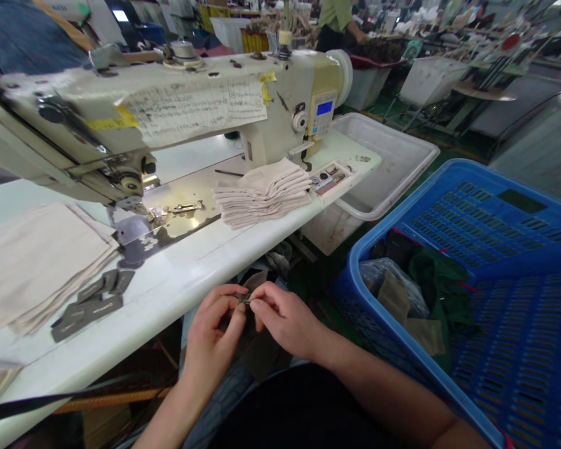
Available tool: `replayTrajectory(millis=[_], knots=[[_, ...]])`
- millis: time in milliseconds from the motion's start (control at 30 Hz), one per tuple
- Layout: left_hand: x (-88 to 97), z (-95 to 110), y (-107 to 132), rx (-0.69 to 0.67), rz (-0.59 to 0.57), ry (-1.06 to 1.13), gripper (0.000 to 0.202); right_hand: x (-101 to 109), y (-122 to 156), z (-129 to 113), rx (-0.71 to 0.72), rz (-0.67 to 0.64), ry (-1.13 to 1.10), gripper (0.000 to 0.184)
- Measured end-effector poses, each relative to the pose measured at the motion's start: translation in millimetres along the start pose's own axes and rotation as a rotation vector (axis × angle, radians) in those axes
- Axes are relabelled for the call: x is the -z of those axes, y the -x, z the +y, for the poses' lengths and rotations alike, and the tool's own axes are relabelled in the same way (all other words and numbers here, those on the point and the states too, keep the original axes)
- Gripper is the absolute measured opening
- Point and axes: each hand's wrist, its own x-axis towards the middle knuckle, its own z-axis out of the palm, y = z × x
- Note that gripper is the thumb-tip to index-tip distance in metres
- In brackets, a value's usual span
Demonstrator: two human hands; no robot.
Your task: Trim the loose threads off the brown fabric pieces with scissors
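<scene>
My left hand [215,330] and my right hand [287,315] meet over my lap, in front of the table edge. Fingertips of both are pinched together on a small dark piece [243,299], whose kind I cannot make out because the fingers cover most of it. Dark brownish cloth [262,355] shows below the hands. On the table, a sewing machine [201,112] stands beyond them, its presser foot area [156,215] apart from both hands. Folded beige fabric pieces [264,190] are stacked right of the needle.
Flat beige panels [42,255] lie at the left, beside several dark grey labels [93,302]. A small tray of tools [331,181] is set into the tabletop [191,274]. On the right stand a blue basket [402,337] holding cloth and a white bin [397,187]. Another person [334,22] is behind.
</scene>
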Motion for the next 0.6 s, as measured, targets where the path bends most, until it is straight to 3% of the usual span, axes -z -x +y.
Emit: replayTrajectory(millis=[133,300,600], knots=[[-1.9,-1,-1,-0.129,0.033,-0.101,0.022,-1,-1,1,-0.041,0.022,0.001,0.012],[-5.9,-1,2,-0.254,0.072,-0.238,0.017,-2,-7,5,-0.108,-0.003,-0.128,0.035],[-10.7,-7,5,-0.354,0.042,-0.383,0.012,-5,-18,11,-0.315,0.026,-0.181,0.024]])
